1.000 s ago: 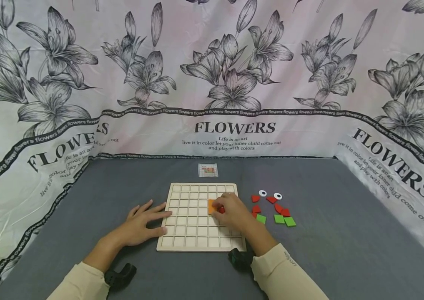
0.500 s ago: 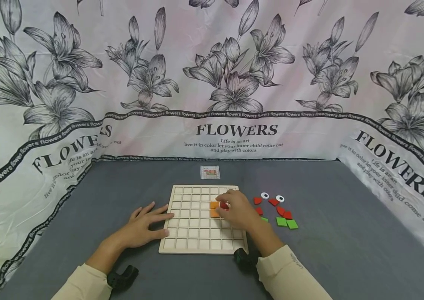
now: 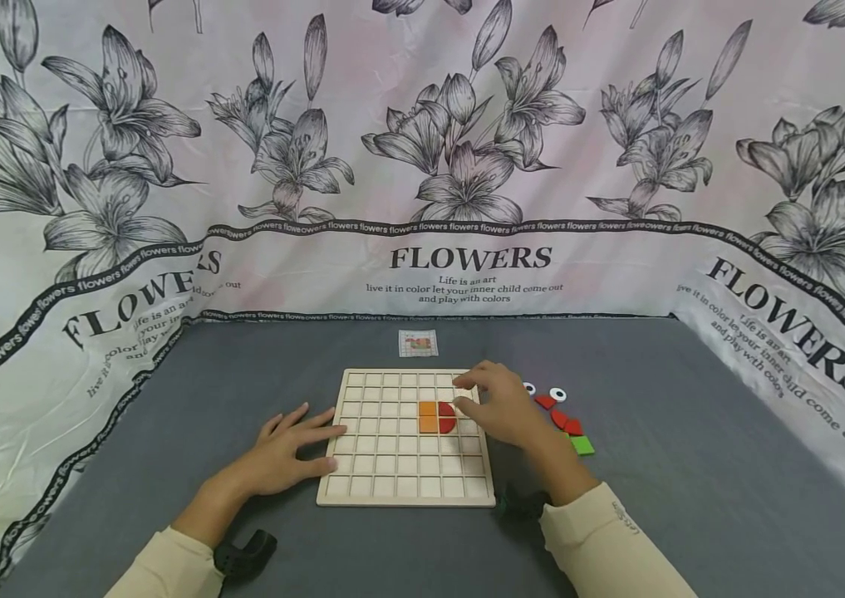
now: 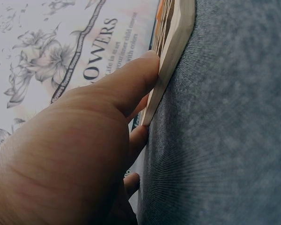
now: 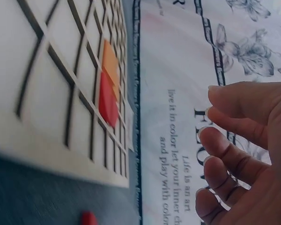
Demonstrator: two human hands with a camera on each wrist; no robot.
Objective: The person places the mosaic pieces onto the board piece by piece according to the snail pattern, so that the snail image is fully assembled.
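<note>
A wooden grid board [image 3: 385,487] lies on the grey table. Two orange squares [image 3: 428,418] sit in its cells, one above the other, with red rounded pieces [image 3: 447,418] directly to their right. My left hand [image 3: 283,453] rests at the board's left edge, fingers spread; in the left wrist view its thumb [image 4: 140,75] touches the wooden side. My right hand [image 3: 504,407] hovers over the board's right edge, fingers loosely bent and nothing between them. The right wrist view shows the fingertips [image 5: 215,140] apart from the red and orange pieces.
Right of the board lie loose red pieces [image 3: 560,419], a green square [image 3: 582,445] and white eye discs [image 3: 558,394], partly hidden by my right hand. A small picture card [image 3: 418,343] lies behind the board. A flower-printed cloth [image 3: 467,282] hangs around the table.
My right hand has let go of a red piece, now lying beside the orange squares, and has moved right toward the board's edge. My left hand has stayed at the board's left edge.
</note>
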